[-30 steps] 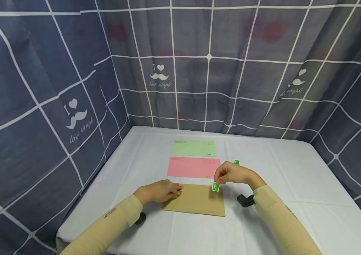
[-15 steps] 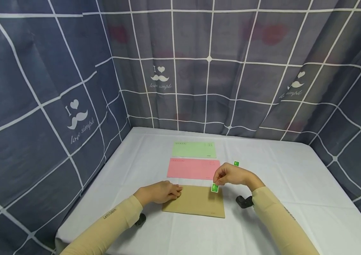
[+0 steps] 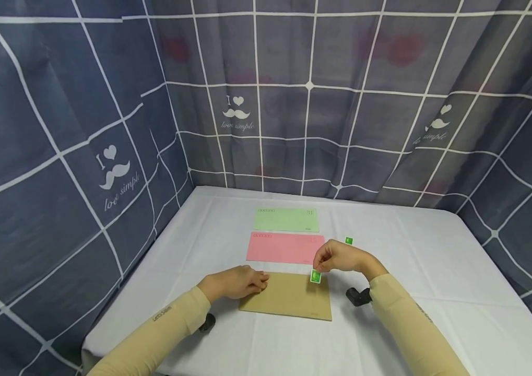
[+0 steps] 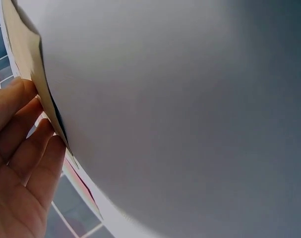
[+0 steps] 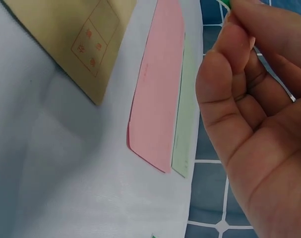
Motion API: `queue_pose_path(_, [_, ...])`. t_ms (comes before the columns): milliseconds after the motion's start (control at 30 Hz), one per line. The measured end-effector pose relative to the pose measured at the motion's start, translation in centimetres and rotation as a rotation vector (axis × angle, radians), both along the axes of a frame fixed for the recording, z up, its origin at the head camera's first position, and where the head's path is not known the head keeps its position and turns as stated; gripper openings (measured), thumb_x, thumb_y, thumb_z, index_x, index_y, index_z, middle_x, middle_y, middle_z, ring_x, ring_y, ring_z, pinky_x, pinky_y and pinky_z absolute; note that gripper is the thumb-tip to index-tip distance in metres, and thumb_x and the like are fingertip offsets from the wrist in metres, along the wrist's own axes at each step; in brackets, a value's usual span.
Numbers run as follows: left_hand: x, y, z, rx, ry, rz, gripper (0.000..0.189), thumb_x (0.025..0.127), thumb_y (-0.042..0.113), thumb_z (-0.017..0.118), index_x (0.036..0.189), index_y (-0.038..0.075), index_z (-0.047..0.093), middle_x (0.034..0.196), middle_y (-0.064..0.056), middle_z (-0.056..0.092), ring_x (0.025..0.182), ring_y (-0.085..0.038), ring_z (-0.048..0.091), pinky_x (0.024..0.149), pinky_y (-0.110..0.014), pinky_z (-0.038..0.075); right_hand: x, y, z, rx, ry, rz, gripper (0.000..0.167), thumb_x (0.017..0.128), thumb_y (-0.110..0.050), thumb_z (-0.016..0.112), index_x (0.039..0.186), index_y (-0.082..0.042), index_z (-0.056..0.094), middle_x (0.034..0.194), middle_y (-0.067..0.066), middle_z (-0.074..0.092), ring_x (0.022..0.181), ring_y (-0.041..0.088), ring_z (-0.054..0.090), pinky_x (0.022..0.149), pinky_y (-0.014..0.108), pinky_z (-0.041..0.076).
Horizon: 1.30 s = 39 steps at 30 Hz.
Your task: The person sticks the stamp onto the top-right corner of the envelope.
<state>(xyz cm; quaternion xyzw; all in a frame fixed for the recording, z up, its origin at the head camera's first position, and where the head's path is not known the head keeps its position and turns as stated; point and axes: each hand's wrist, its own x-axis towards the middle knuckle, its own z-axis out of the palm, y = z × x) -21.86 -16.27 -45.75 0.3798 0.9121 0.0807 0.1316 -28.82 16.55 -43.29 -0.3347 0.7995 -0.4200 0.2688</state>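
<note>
1. The right hand point(image 3: 341, 256) shifts a tiny bit to the left, and the green stamp point(image 3: 315, 277) goes with it. It is only a small move (you have to look hard to spot it).
2. The right hand's thumb and fingertips are together, pinching the stamp near its top edge.
3. The stamp is over the top right part of the brown envelope point(image 3: 284, 303). It looks held up in the air, so I think it is not stuck down yet.
4. From the right wrist, the red box point(image 5: 96, 42) printed near the envelope's corner is bare. So the small move looks like careful lining up, with the sticking part not done.
5. The left hand point(image 3: 236, 282) stays where it was. Its fingers touch the left side of the brown envelope and do not seem to wrap round it. I cannot tell how hard they push, but this probably helps keep the paper still.
6. The pink envelope point(image 3: 285, 248) and the green envelope point(image 3: 286, 219) lie flat behind the brown one, just as before. No stamp shows stuck on either.
7. Another stamp point(image 3: 349, 241) lies on the white cloth point(image 3: 435, 245), near the right hand, and no hand touches it.
</note>
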Motion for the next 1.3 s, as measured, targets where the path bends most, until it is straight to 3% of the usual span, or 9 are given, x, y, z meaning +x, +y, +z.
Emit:
queue_pose_path(133, [0.0,0.0,0.0,0.009,-0.012,0.001,0.029,0.101,0.018,0.06,0.128,0.01,0.069,0.148,-0.005,0.055,0.138,-0.02,0.052,0.113,-0.035,0.045,0.1,0.0,-0.1,0.012,-0.003,0.007,0.004,0.088,0.0,0.071,0.089,0.002,0.074,0.075,0.0,0.065,0.068,0.006,0.053,0.066,0.029,0.05])
queue_pose_path(367, [0.0,0.0,0.0,0.011,-0.001,0.0,0.029,0.101,0.018,0.061,0.128,0.01,0.069,0.147,-0.005,0.055,0.138,-0.021,0.052,0.113,-0.036,0.045,0.1,0.0,-0.3,-0.003,0.0,0.01,0.004,0.087,0.0,0.071,0.089,0.003,0.074,0.075,0.002,0.065,0.068,0.006,0.053,0.065,0.028,0.048])
queue_pose_path(633, [0.0,0.1,0.1,0.014,-0.003,-0.019,0.029,0.101,0.017,0.061,0.128,0.01,0.07,0.146,-0.006,0.056,0.137,-0.02,0.053,0.113,-0.035,0.045,-0.2,-0.1,-1.2,0.013,-0.002,0.008,0.004,0.087,0.0,0.072,0.089,0.002,0.074,0.075,-0.004,0.064,0.069,0.006,0.053,0.066,0.028,0.048])
queue_pose_path(1067, [-0.2,0.0,0.1,0.018,0.003,-0.026,0.029,0.101,0.017,0.061,0.127,0.009,0.07,0.147,-0.007,0.055,0.137,-0.02,0.053,0.112,-0.034,0.046,-0.2,-0.2,-1.6,-0.004,-0.012,0.025,0.005,0.087,0.0,0.072,0.088,0.004,0.074,0.074,-0.002,0.063,0.068,0.005,0.051,0.062,0.021,0.044])
queue_pose_path(1300, [-0.2,0.0,0.0,0.014,0.003,-0.02,0.03,0.101,0.017,0.061,0.129,0.009,0.069,0.147,-0.007,0.055,0.138,-0.019,0.052,0.113,-0.033,0.046,-0.3,-0.2,-1.9,-0.013,-0.017,0.014,0.005,0.087,0.001,0.072,0.089,0.004,0.073,0.075,-0.002,0.064,0.068,0.006,0.053,0.064,0.026,0.046])
